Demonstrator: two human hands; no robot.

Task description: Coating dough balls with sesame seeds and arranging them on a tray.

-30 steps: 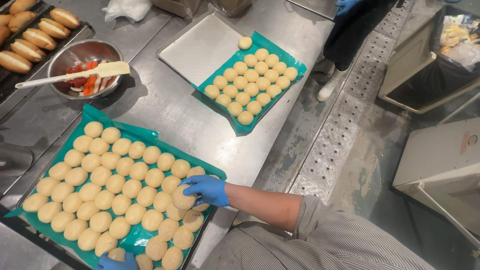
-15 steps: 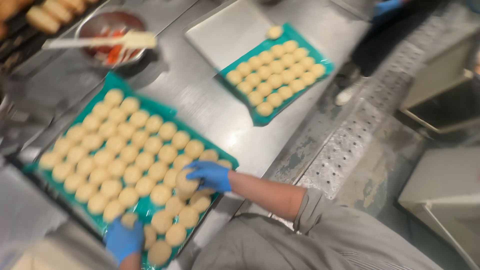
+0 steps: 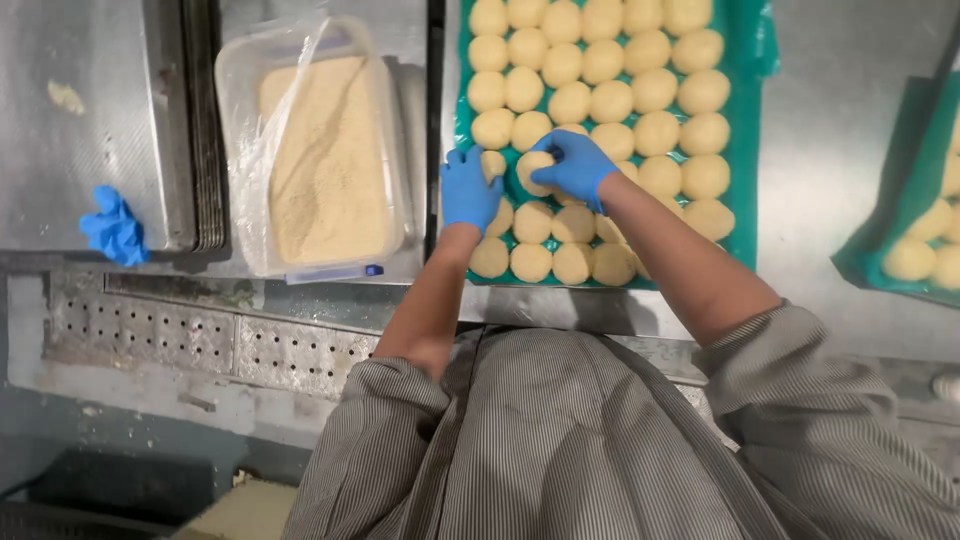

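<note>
1. The right hand [image 3: 575, 165], in a blue glove, is curled over one dough ball [image 3: 535, 172] near the middle of the green tray [image 3: 745, 180]. Its fingers [image 3: 560, 150] are bent closed around the ball's far and right sides, so the ball sits directly under and just left of the fingertips.
2. The left hand [image 3: 468, 190], also gloved in blue, rests at the tray's left edge. Its fingers point away from the body and lie fairly flat and loosely spread, touching a smaller dough ball [image 3: 493, 163] just beyond the fingertips. I cannot tell whether they grip it or only rest against it.
3. The held ball lies between the two hands, nearer the right one, which already covers it. The ball is round, with no long axis to line up.
4. Rows of pale dough balls [image 3: 620, 60] fill the tray beyond the fingers and to their right, and more lie nearer the body, under the wrists.
5. Left of the left hand, past the tray's rim, a clear plastic tub [image 3: 395, 150] holds tan crumbs [image 3: 325, 150]. Further left, a crumpled blue glove [image 3: 115, 228] lies on the steel bench [image 3: 850, 150].
6. A second green tray [image 3: 900, 150] with dough balls shows at the right edge, well apart from both hands.
</note>
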